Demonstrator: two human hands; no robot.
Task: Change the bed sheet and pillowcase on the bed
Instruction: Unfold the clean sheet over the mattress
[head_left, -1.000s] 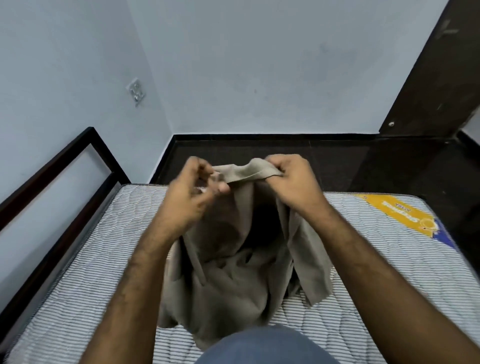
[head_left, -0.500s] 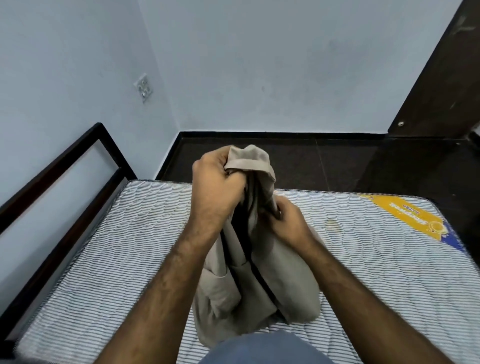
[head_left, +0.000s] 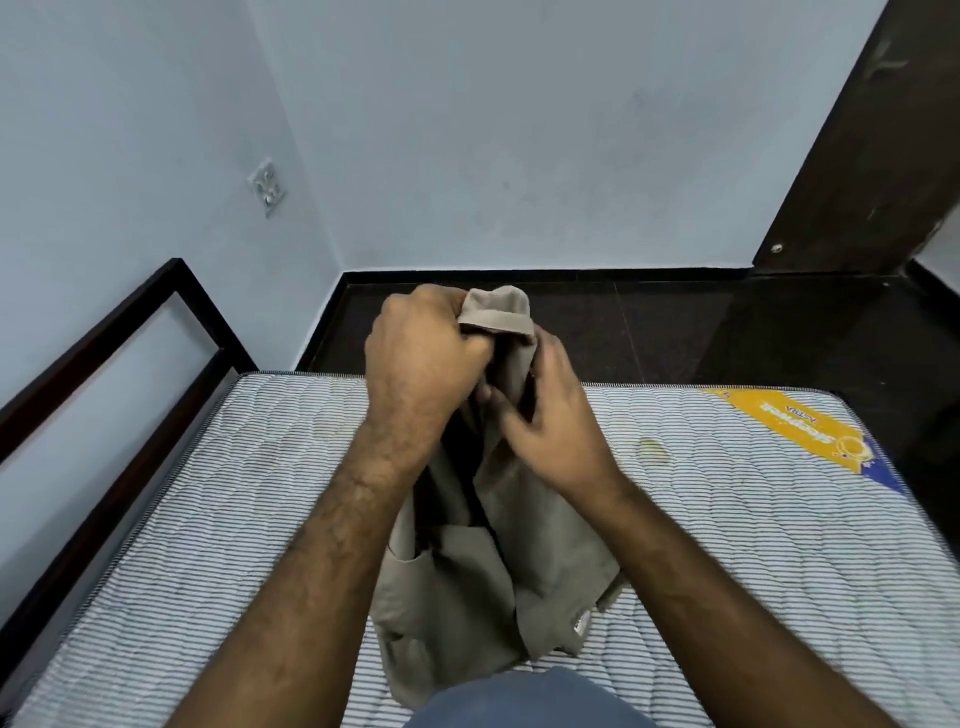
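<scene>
Since 0.5 s ago the right hand has risen beside the left hand, both gripping the beige sheet above the mattress.

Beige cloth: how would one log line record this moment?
left hand grips beige cloth top | right hand holds fold lower | mattress bare

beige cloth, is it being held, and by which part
Yes. The left hand grips the beige cloth at its bunched top edge; the right hand holds a fold just below.
</scene>
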